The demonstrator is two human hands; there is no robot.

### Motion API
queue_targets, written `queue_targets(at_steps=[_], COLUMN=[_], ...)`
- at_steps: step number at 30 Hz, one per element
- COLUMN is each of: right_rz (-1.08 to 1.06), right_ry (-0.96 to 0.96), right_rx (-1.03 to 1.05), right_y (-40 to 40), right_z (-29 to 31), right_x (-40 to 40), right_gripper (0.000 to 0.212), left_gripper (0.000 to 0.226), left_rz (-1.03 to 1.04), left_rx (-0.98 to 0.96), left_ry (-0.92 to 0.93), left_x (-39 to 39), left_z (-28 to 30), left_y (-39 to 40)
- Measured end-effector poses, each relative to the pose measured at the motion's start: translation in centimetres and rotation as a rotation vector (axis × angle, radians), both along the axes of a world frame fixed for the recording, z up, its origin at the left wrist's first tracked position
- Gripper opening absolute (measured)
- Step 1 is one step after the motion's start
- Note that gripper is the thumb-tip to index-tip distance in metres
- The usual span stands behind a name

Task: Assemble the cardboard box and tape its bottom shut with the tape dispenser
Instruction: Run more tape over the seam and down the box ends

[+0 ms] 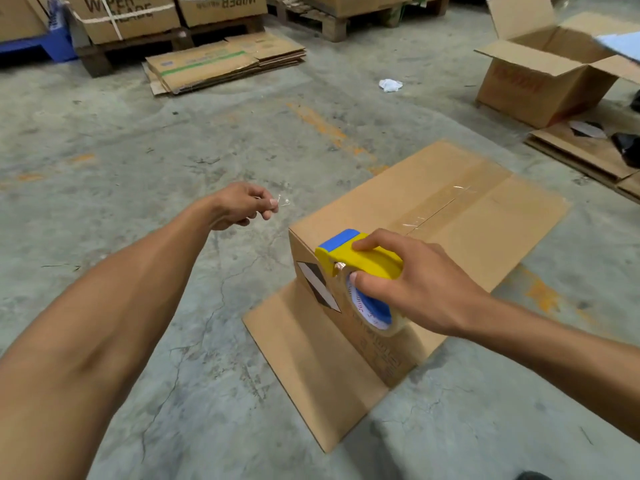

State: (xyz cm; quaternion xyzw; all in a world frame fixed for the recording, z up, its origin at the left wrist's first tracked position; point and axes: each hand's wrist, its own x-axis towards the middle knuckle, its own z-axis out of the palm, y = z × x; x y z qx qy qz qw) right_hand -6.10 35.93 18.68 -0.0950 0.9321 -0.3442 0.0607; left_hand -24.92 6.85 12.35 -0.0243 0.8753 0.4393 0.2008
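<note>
A brown cardboard box stands upside down on the concrete floor, its bottom flaps closed and a strip of clear tape running along the centre seam. One lower flap lies spread flat on the floor toward me. My right hand grips a yellow and blue tape dispenser with a clear tape roll, held against the box's near top edge and front side. My left hand hovers left of the box, pinching a small scrap of clear tape between thumb and finger.
An open cardboard box stands at the far right on flattened cardboard. A stack of flattened cartons lies at the back. Pallets with packed cartons line the far wall. A crumpled white scrap lies on the floor.
</note>
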Motion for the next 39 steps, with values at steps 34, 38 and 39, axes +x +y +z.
queue_targets(at_steps=[34,38,39], right_rz=[0.037,0.041,0.042], right_ry=[-0.008,-0.001,0.001], right_rx=[0.082,0.082,0.085], right_y=[0.1,0.1,0.1], right_z=[-1.0,-1.1,-1.2], right_x=[0.4,0.3,0.3], right_gripper=[0.036,0.035,0.035], left_gripper=[0.064,0.052,0.041], left_rz=[-0.048,0.063,0.102], left_rx=[-0.375,-0.456,-0.413], left_ry=[-0.316,0.183,0.364], left_x=[1.1,2.0,2.6], left_z=[-1.2,-2.9,-3.1], left_y=[3.3,2.0,2.2])
